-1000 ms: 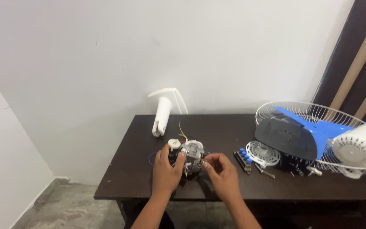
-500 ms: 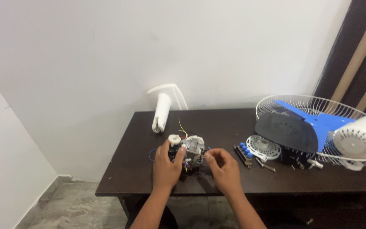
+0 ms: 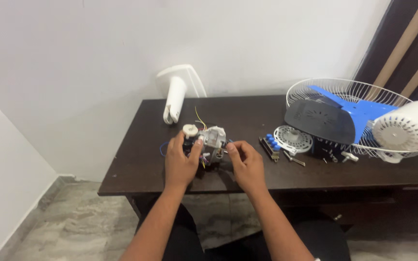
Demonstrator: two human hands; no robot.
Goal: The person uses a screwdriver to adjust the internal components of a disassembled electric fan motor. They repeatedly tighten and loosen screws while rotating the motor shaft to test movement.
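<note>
The left hand has its grip clamped on the fan motor at the worktop; the right hand, at 3 o'clock of it, pinches its side, fingertips together.

Left hand gripping a small grey metal fan motor with coloured wires on a dark brown wooden table, right hand pinching at its side, white plastic fan stand behind, white wire fan guard holding blue plastic blades at right
</note>
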